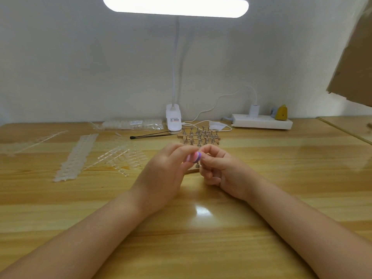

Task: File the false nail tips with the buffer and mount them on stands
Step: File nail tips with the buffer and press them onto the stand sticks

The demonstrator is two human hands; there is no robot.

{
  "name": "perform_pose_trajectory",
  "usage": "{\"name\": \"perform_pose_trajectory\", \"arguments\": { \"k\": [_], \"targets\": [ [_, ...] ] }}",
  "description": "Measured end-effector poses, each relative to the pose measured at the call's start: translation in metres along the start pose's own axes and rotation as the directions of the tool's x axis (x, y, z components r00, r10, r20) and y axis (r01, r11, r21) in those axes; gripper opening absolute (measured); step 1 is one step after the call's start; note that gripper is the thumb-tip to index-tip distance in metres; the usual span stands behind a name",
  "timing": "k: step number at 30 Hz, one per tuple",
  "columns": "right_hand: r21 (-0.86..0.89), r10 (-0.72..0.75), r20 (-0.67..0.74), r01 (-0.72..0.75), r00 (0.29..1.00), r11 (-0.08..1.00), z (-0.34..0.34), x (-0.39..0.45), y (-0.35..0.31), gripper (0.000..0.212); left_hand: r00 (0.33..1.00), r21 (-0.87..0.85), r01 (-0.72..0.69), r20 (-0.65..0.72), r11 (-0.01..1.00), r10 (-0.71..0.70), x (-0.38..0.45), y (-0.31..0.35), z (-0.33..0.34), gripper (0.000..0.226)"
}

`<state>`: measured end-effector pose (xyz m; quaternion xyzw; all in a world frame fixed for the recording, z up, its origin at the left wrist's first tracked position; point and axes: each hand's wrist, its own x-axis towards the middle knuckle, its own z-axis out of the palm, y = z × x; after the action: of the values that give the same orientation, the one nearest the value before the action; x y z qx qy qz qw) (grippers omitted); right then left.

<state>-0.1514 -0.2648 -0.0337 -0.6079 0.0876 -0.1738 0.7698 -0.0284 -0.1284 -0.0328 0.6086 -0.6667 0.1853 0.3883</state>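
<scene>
My left hand grips a small pink, white and purple buffer between thumb and fingers above the table's middle. My right hand is right against it, fingertips pinched together at the buffer's purple end; whatever they hold is too small to make out. A single metal stand sits on a wooden strip just under the hands. Behind them, several metal stands stand in rows on wooden bases. Loose clear nail tips and sprues lie to the left.
A white strip of nail tips and clear sprue frames lie at the left. A bag of tips, a black brush, the clip lamp and a power strip line the back edge. Cardboard hangs at upper right.
</scene>
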Motion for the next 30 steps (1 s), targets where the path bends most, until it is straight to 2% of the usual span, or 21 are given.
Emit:
{"name": "perform_pose_trajectory", "arguments": {
  "k": [3, 6, 8, 10, 12, 15, 17, 21, 23, 26, 30],
  "targets": [
    [0.018, 0.002, 0.0, -0.002, 1.0, 1.0, 0.0, -0.001, -0.001, 0.005, 0.998, 0.058, 0.07, -0.004, 0.996, -0.07, -0.002, -0.004, -0.002, 0.027],
    [-0.026, -0.001, 0.009, 0.001, 1.0, 1.0, 0.0, 0.0, 0.0, 0.008, 0.998, -0.002, 0.029, -0.06, 1.0, -0.029, 0.001, 0.0, -0.003, 0.029],
    [-0.029, -0.003, 0.005, 0.003, 1.0, 1.0, 0.0, 0.0, 0.001, 0.008, 0.999, -0.02, 0.025, -0.026, 0.999, -0.025, 0.002, 0.003, 0.0, 0.029],
    [0.004, 0.002, -0.009, -0.002, 1.0, 1.0, -0.001, 0.0, 0.0, 0.007, 0.996, 0.033, 0.084, 0.025, 0.996, -0.085, -0.001, 0.001, 0.001, 0.027],
    [0.026, 0.004, -0.014, -0.003, 1.0, 1.0, -0.001, 0.001, 0.0, 0.006, 0.992, 0.109, 0.12, 0.02, 0.987, -0.123, -0.003, -0.002, 0.0, 0.026],
    [-0.017, -0.001, -0.01, 0.001, 1.0, 1.0, 0.0, 0.001, 0.002, 0.008, 0.995, 0.071, 0.073, -0.079, 0.995, -0.067, 0.001, 0.003, -0.003, 0.027],
    [-0.013, -0.007, -0.01, 0.007, 1.0, 1.0, 0.0, 0.001, 0.002, 0.007, 0.997, 0.061, 0.032, -0.07, 0.998, -0.028, 0.002, 0.009, -0.002, 0.028],
    [0.041, 0.015, -0.035, -0.013, 0.999, 0.999, -0.003, 0.001, 0.0, 0.005, 0.992, 0.245, 0.109, -0.093, 0.963, -0.089, -0.002, 0.003, -0.003, 0.015],
    [0.001, 0.011, -0.026, -0.011, 1.0, 1.0, -0.003, 0.001, 0.002, 0.005, 0.991, 0.239, 0.078, -0.128, 0.968, -0.049, -0.002, 0.001, -0.005, 0.019],
    [-0.044, -0.001, 0.003, 0.001, 1.0, 0.999, -0.002, 0.002, 0.003, 0.006, 0.995, 0.256, -0.003, -0.1, 0.967, 0.03, 0.001, 0.006, -0.003, 0.02],
    [-0.008, 0.032, -0.009, -0.032, 0.999, 0.999, -0.004, 0.001, 0.0, 0.006, 0.995, 0.34, 0.05, -0.101, 0.939, -0.017, -0.002, -0.001, -0.004, 0.009]
  ]
}}
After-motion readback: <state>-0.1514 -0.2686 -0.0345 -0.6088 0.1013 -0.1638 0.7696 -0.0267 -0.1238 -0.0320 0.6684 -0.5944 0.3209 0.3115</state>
